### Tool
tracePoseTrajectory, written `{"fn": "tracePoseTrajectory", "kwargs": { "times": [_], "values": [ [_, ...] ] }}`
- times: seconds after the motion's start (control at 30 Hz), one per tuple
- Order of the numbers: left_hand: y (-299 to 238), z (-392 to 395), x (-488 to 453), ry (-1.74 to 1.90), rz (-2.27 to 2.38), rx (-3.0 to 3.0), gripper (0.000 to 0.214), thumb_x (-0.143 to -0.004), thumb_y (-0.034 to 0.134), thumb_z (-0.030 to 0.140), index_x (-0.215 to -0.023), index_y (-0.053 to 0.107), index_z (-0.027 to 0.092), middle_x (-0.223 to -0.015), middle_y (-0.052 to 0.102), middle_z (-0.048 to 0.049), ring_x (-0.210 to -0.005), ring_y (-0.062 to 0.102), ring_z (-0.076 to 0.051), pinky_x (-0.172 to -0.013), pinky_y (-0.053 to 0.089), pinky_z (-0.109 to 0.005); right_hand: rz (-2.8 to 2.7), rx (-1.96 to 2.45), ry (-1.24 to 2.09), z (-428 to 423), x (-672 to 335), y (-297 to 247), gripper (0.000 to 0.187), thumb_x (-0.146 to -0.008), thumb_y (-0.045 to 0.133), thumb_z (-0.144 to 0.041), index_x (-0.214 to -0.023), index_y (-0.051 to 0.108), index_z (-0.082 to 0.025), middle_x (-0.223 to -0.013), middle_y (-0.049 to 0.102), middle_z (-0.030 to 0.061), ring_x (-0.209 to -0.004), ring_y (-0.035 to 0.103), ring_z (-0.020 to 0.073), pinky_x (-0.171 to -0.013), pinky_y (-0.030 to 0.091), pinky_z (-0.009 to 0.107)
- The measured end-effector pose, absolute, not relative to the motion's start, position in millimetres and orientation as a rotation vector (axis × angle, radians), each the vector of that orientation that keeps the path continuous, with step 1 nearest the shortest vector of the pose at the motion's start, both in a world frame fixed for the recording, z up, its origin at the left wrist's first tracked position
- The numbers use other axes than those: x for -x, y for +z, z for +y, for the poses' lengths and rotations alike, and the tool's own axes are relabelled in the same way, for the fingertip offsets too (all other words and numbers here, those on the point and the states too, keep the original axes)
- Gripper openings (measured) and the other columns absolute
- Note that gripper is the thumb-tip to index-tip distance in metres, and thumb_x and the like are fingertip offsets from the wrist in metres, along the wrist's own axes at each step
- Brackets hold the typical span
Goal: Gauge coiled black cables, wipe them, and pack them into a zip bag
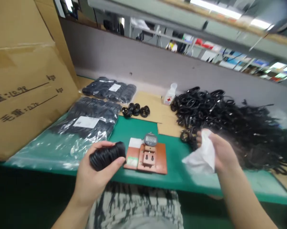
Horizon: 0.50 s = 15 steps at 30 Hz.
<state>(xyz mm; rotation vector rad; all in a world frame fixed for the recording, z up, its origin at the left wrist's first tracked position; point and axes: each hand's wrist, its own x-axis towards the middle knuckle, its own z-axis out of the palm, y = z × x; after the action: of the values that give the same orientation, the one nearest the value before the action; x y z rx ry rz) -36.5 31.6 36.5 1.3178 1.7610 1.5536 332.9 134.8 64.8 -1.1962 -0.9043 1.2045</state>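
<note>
My left hand [95,173] is closed around a stack of black rubber rings [107,156], held on its side just over the near edge of the green table [177,178]. My right hand [221,151] grips a crumpled white cloth [202,156] above the table, beside a big heap of loose black rings [231,121]. Between the hands a brown gauge fixture [149,157] with a round digital dial [150,139] lies flat on the table.
Sealed clear bags of black rings [91,119] lie at the left, beside a large cardboard box [21,76]. Small ring stacks [136,109] and a white bottle [169,94] stand on a cardboard sheet [157,111] near the grey back wall.
</note>
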Motion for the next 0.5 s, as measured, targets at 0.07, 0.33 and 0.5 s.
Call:
{"fn": "tracePoseTrajectory", "kwargs": {
  "times": [0.07,0.33,0.5],
  "values": [
    [48,12,13,1.430,1.683,-1.375,0.035,-0.066,0.084,0.034,-0.095,0.067,0.023,-0.095,0.074,-0.0013,-0.084,0.072,-0.023,-0.075,0.060,-0.030,-0.801,1.181,1.418,84,-325,56,0.020,-0.069,0.075,-0.027,-0.088,0.073,-0.022,-0.081,0.076,0.0027,-0.061,0.070,0.0166,-0.051,0.060,0.024],
    [43,-27,-38,1.062,1.481,-1.353,0.032,-0.070,0.082,0.024,-0.098,0.066,0.026,-0.097,0.076,0.0000,-0.086,0.074,-0.022,-0.076,0.061,-0.030,-1.273,1.174,1.122,-6,-254,57,0.013,-0.084,0.074,-0.015,-0.091,0.076,-0.026,-0.084,0.076,0.0024,-0.068,0.072,0.0167,-0.055,0.059,0.022],
    [45,-32,-41,1.142,1.444,-1.416,0.033,-0.072,0.081,0.020,-0.100,0.066,0.026,-0.095,0.075,0.0006,-0.086,0.074,-0.020,-0.082,0.061,-0.031,-1.868,0.776,0.705,-2,-222,62,0.034,-0.088,0.061,0.002,-0.113,0.071,-0.020,-0.103,0.078,0.0097,-0.098,0.074,0.0233,-0.088,0.063,0.040]
  ]
}}
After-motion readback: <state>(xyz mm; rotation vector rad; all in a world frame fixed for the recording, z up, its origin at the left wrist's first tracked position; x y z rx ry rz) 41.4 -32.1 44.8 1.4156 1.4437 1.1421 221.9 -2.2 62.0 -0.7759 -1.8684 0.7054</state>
